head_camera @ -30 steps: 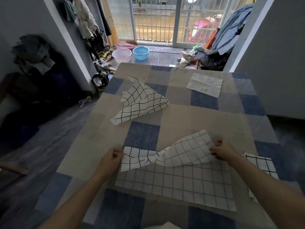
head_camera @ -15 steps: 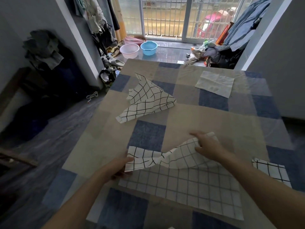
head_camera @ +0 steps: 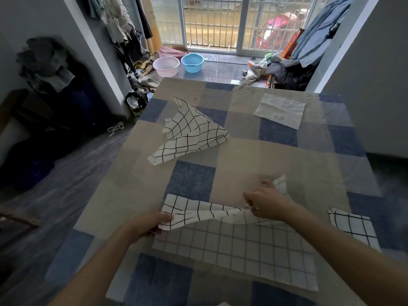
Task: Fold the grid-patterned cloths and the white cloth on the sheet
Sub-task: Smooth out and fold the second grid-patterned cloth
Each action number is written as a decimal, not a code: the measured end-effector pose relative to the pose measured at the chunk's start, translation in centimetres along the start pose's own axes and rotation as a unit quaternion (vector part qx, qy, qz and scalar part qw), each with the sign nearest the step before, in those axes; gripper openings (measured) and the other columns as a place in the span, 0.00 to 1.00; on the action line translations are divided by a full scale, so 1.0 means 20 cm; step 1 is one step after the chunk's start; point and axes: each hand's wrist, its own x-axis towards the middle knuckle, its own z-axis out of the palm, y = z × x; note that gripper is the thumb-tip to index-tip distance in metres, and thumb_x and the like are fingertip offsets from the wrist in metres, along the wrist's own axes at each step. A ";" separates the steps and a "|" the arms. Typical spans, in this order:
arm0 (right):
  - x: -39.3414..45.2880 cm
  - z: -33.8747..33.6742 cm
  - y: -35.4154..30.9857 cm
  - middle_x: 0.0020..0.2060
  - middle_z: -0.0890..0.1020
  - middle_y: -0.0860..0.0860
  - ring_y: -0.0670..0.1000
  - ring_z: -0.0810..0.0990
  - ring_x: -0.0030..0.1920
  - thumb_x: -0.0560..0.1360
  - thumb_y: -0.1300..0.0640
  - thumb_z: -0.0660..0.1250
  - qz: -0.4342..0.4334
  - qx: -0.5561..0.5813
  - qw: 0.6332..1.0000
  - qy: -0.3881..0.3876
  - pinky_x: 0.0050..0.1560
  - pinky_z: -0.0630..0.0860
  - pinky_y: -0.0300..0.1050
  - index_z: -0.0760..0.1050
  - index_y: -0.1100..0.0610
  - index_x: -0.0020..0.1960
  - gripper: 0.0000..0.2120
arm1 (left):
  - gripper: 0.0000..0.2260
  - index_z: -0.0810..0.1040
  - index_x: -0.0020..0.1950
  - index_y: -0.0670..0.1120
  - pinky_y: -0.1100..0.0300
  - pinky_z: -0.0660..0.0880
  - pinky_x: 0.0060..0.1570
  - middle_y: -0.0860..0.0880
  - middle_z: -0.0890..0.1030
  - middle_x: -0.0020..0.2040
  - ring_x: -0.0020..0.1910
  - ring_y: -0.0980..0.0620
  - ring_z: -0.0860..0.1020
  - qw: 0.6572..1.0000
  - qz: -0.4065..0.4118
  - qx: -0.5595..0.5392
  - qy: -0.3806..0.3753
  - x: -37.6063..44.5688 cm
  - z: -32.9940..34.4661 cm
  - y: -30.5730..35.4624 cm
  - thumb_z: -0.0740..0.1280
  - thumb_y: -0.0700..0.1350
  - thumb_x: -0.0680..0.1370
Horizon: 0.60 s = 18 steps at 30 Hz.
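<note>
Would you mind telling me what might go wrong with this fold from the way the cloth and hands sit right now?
1. The grid cloth is twisted and bunched between the left hand and the right hand, so the fold may set in creased or skewed.
2. The right hand grips nearer the middle of the far edge than its corner, which sticks out loose and may flop unaligned.
3. Pulling the cloth could ruck the checked sheet beneath it.
</note>
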 end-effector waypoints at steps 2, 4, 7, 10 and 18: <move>-0.07 0.03 0.07 0.47 0.81 0.48 0.54 0.80 0.49 0.71 0.55 0.62 0.023 -0.010 0.999 0.021 0.57 0.64 0.49 0.68 0.48 0.49 0.08 | 0.11 0.79 0.44 0.47 0.63 0.63 0.30 0.53 0.77 0.34 0.29 0.56 0.70 0.999 0.007 -0.001 -0.040 0.00 -0.01 0.00 0.69 0.54 0.75; -0.14 0.05 0.15 0.49 0.82 0.48 0.53 0.80 0.49 0.72 0.55 0.63 0.045 0.015 0.998 0.041 0.51 0.66 0.46 0.68 0.49 0.52 0.09 | 0.10 0.78 0.43 0.48 0.63 0.62 0.29 0.53 0.76 0.32 0.28 0.57 0.70 0.999 0.007 0.001 -0.049 0.01 -0.01 0.01 0.68 0.54 0.76; -0.23 0.03 0.24 0.52 0.81 0.48 0.53 0.80 0.51 0.73 0.54 0.65 0.075 0.053 0.995 0.038 0.47 0.69 0.45 0.71 0.50 0.54 0.10 | 0.10 0.77 0.44 0.47 0.63 0.64 0.29 0.51 0.78 0.32 0.28 0.56 0.71 0.999 0.010 0.019 -0.025 0.02 -0.01 0.04 0.67 0.53 0.77; -0.32 0.00 0.33 0.51 0.81 0.47 0.51 0.80 0.51 0.73 0.53 0.67 0.108 0.042 0.993 0.034 0.47 0.72 0.44 0.75 0.49 0.52 0.08 | 0.10 0.76 0.45 0.47 0.65 0.64 0.27 0.51 0.81 0.34 0.27 0.56 0.71 0.998 0.018 0.059 -0.007 0.02 0.00 0.09 0.63 0.52 0.80; -0.50 -0.05 0.46 0.41 0.80 0.47 0.51 0.78 0.38 0.70 0.55 0.72 0.209 0.106 0.957 0.172 0.37 0.75 0.45 0.78 0.50 0.44 0.05 | 0.12 0.79 0.48 0.43 0.67 0.60 0.23 0.49 0.84 0.36 0.23 0.55 0.68 0.990 0.066 0.102 0.075 0.06 0.02 0.25 0.60 0.49 0.81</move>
